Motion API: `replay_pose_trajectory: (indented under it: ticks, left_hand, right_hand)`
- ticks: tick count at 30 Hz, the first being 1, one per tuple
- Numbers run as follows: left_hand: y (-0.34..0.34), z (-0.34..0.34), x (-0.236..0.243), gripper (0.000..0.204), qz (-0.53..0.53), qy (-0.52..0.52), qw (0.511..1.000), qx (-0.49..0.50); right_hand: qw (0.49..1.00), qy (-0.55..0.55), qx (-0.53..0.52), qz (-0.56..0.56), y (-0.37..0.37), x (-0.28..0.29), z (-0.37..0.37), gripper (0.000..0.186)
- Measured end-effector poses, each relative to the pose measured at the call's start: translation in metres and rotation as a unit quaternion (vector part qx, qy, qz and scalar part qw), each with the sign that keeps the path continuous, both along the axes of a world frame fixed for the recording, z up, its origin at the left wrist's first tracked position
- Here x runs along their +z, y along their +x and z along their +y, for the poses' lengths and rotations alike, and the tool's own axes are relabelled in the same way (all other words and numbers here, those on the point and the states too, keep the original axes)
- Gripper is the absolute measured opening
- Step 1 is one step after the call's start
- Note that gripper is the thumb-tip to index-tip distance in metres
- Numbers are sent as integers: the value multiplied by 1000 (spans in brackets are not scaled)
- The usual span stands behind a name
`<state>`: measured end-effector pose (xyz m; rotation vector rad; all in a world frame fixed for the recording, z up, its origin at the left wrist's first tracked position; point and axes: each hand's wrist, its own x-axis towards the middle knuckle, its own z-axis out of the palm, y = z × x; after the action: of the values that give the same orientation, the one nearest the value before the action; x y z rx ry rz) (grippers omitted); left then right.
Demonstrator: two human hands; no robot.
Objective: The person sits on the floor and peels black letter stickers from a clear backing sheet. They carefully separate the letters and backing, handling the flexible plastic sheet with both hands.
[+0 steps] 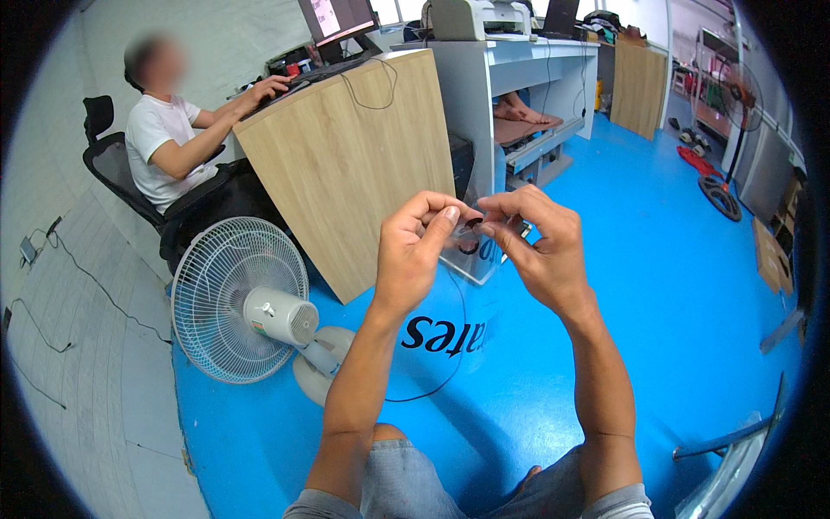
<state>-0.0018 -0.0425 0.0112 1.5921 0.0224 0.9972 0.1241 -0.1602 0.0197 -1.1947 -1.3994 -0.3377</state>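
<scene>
My left hand (413,251) and my right hand (545,251) meet in front of me, fingertips pinched at the upper part of a clear, flexible sheet (445,336) with large black lettering. The sheet hangs below my fingers, the blue floor showing through it. A small dark piece (474,223) is between the fingertips; whether it is part of the sheet is unclear. Behind my right fingers a small dark and silvery object (517,242) shows, too hidden to identify.
A white fan (278,316) stands left on the blue floor (527,389). A seated person (169,130) works at a wooden-sided desk (346,173). A white desk (536,56) bears a printer; bare feet (519,112) rest underneath. Right are a pedestal fan (722,190), boxes (769,251) and metal tubing (726,437).
</scene>
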Motion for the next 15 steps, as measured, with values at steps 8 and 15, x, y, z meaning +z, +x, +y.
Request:
replay_pose_trajectory:
  ticks: [8,15]
  left_hand:
    - [11,3,-13,16,-19,-37,999,-28]
    - [5,8,-9,16,-19,-129,989,-74]
  right_hand:
    - [1000,8,3,-1,0,-9,6,41]
    - [991,105,38,67,6,-9,14,29]
